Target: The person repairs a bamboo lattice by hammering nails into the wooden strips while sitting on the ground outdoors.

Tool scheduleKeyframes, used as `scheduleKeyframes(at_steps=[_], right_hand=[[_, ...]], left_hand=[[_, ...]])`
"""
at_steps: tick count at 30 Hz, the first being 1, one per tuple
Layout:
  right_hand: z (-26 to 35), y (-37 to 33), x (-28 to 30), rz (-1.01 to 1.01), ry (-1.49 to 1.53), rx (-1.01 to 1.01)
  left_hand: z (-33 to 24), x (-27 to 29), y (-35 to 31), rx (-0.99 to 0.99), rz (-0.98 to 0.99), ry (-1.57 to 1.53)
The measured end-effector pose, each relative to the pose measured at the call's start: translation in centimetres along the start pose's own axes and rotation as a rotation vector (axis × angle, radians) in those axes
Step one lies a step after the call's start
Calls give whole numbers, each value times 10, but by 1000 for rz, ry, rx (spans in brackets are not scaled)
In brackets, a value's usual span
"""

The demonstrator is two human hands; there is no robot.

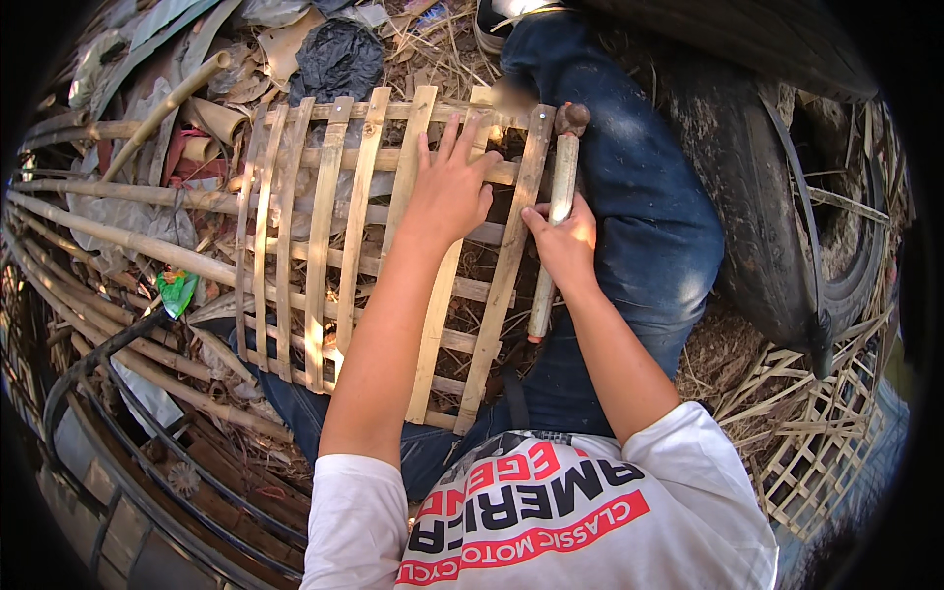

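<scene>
A lattice panel of pale bamboo slats lies across my lap, with long slats crossing several shorter ones. My left hand rests on its far part, fingers spread over the slats. Beside the panel's right edge, my right hand grips a hammer by the middle of its pale handle. Its rusty head points away from me, and the handle's end comes down near my thigh. The right thumb lies close to the rightmost slat. Small nail heads show at the far ends of some slats.
Long bamboo poles run along the left, above a black metal frame. Old tyres stand at the right. A woven bamboo lattice lies at the lower right. A black plastic bag sits among far litter.
</scene>
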State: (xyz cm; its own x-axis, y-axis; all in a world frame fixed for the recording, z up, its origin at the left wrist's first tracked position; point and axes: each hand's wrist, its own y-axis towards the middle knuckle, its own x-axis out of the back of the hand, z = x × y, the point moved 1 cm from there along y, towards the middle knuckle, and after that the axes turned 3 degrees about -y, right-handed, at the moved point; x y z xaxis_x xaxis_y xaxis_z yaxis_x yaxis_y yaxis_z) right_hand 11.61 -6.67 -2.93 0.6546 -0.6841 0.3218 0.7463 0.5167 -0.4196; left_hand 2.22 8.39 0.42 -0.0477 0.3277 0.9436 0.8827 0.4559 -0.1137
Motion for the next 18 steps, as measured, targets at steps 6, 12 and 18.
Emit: scheduleKeyframes(at_steps=[6, 12, 18], right_hand=[[1, 0, -2, -3, -4, 24], [-3, 2, 0, -10, 25, 28], [-5, 2, -2, -14, -18, 28]], left_hand=[[0, -1, -1, 34, -2, 16], [-22, -3, -34, 105, -252, -98], [-77, -9, -104, 286, -277, -138]])
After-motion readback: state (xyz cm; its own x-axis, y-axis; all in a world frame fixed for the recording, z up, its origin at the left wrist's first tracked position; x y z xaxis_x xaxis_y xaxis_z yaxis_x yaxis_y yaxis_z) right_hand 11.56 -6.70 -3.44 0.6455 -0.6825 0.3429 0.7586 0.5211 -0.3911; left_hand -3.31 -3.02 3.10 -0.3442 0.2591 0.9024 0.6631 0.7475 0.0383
